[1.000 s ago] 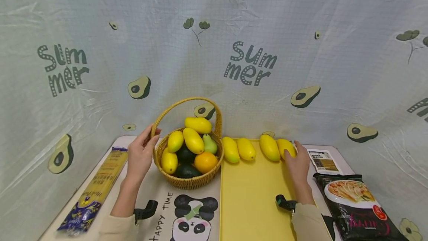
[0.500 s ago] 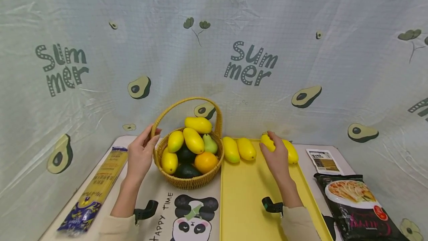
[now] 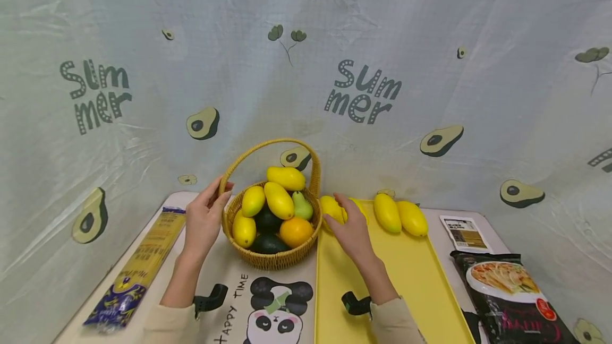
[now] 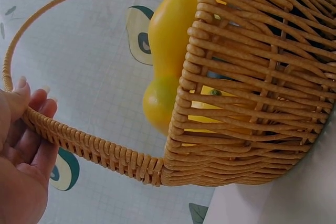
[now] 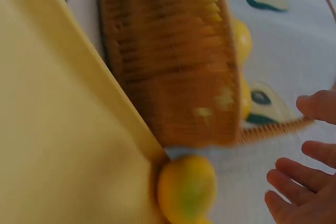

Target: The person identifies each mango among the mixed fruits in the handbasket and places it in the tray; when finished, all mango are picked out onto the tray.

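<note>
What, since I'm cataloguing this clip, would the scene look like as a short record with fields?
Left hand: holds the basket handle
Right hand: holds nothing
Basket: yellow fruits, orange, pear, dark fruits
Tray: four more yellow fruits at far end, two partly hidden behind right hand
Left of basket: yellow-and-blue packet
Right of tray: black packet, white packet

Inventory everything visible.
Basket: 1, tan, beside tray
Tray: 1, yellow, table
Mangoes: 8 visible, yellow, basket (4), tray (4)
Pear: 1, green, basket
Orange: 1, orange, basket
Dark fruits: 2, blackish, basket
Long pack: 1, yellow/blue, left
Large packet: 1, black, right
Small packet: 1, white, right
Table: 1, pale, panda-printed, underneath
Curtain: 1, pale, behind
Cameras: 2, black, wrists
Sleeves: 2, beige, arms
Left hand: 1, on basket handle
Right hand: 1, near mangoes
</note>
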Tool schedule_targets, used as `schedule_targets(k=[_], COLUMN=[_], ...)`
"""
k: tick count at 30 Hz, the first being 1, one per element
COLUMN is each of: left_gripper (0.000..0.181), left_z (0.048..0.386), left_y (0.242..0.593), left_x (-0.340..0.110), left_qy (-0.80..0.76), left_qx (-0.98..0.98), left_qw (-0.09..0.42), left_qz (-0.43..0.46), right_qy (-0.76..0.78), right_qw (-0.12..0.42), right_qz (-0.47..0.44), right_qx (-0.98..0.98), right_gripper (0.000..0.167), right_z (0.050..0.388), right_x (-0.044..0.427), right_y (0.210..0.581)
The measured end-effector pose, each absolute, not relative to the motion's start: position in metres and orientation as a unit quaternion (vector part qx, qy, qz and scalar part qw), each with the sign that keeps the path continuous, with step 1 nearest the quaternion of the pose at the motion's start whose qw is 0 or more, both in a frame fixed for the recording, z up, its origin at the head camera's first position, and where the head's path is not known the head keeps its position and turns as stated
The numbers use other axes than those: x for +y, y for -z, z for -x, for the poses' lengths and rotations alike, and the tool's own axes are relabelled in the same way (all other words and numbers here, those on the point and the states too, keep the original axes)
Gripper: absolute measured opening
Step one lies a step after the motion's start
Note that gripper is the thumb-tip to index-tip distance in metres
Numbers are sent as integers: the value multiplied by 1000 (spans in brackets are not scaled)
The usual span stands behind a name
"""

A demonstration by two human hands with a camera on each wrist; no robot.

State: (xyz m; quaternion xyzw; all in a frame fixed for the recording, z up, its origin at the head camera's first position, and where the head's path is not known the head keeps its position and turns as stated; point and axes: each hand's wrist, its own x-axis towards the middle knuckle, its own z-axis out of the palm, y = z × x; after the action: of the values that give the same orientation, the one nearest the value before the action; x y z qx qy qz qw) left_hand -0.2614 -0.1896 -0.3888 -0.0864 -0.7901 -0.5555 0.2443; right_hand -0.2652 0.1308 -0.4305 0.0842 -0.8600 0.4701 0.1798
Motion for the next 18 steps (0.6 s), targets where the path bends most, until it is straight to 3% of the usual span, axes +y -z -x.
schedule_targets(k=[9, 18], left_gripper=[48, 47], left_z=[262, 262], left_y=[387, 389], left_x=[-190, -189], left_qy=[560, 562], left_qx=[-787, -785], left_qw=[244, 249], left_qz=[87, 79], right_qy=[-441, -374], right_qw=[157, 192], right_qz=[-114, -80], right_qx=[-877, -904], right_gripper=[62, 68], right_z=[264, 268], right_x=[66, 24], right_y=[437, 437])
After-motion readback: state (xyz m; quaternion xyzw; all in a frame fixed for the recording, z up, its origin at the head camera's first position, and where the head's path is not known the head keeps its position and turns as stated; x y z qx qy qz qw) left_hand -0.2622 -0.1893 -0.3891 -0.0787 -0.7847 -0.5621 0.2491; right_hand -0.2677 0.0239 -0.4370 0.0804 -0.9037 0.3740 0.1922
